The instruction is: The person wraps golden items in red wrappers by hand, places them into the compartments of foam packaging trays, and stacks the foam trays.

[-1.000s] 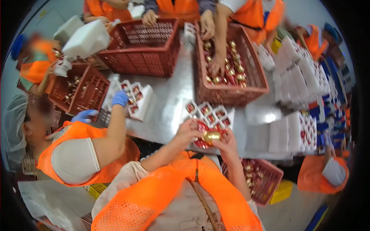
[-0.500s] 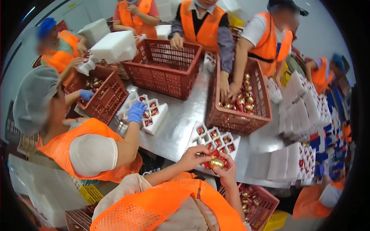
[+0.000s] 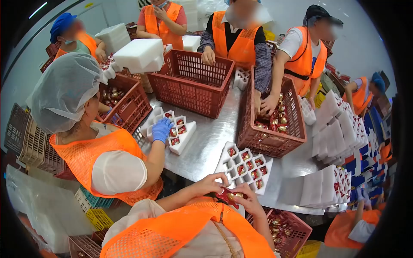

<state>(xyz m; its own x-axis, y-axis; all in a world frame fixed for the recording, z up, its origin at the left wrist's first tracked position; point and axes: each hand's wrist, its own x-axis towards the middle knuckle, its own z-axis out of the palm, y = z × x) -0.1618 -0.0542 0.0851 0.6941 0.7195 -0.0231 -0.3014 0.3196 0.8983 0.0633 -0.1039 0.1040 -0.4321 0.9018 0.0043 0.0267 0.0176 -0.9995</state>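
Observation:
My left hand (image 3: 210, 184) and my right hand (image 3: 250, 199) are together in front of my chest, both with fingers closed on a gold egg-shaped item in a shiny red wrapper (image 3: 228, 197). My fingers partly cover it, and its gold side shows near the right hand. Just beyond my hands lies a white foam tray (image 3: 224, 165) with diamond-shaped cells. Several cells hold similar red-and-gold pieces, while some cells on its left side hold none.
Left of me, a co-worker's blue-gloved hand (image 3: 161, 129) is over another foam tray (image 3: 186, 138). Red-brown plastic crates (image 3: 189, 95) stand on the metal table (image 3: 193, 161). Another crate (image 3: 297, 234) of wrapped pieces sits low at my right. Stacked trays (image 3: 318, 185) are at the table's right.
My hands have turned the wrapped item, so less gold and more red wrapper shows. The view has shifted slightly. The co-worker at left has leaned nearer the table.

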